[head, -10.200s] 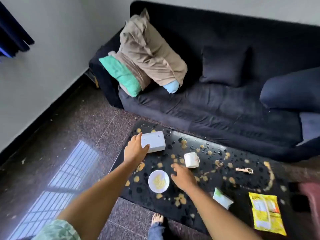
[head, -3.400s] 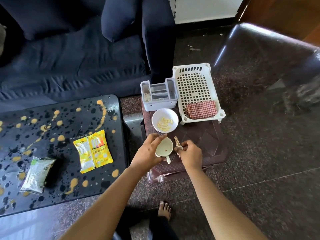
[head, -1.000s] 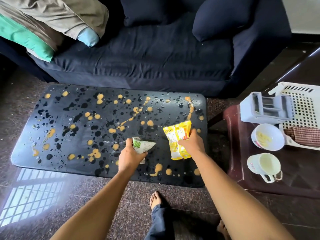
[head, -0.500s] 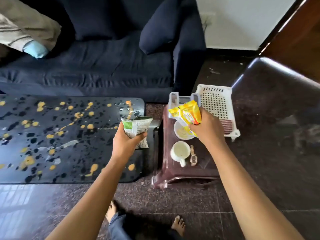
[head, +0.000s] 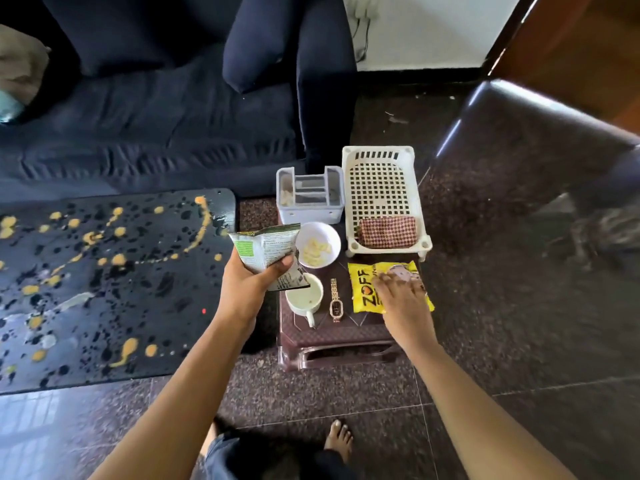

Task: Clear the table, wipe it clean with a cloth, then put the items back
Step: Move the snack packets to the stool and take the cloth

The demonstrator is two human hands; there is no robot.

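The black coffee table (head: 104,306) at the left is spattered with yellow and dark stains and bears no items. My left hand (head: 247,284) grips a green-and-white packet (head: 265,252) above the gap between the table and the brown stool (head: 346,336). My right hand (head: 401,296) lies with spread fingers on the yellow packet (head: 363,289), which lies flat on the stool. Also on the stool are a white bowl (head: 318,244), a white mug (head: 304,299), a wristwatch (head: 335,301), a grey box (head: 310,197) and a white basket (head: 381,181) holding a checked cloth (head: 388,232).
A dark blue sofa (head: 156,116) runs behind the table, with its armrest right behind the stool. My bare foot (head: 339,436) stands on the speckled floor in front of the stool. A brown door is at the far right.
My right hand brought the yellow packet down from the air onto the stool. My left hand carried the green packet rightward toward the stool.
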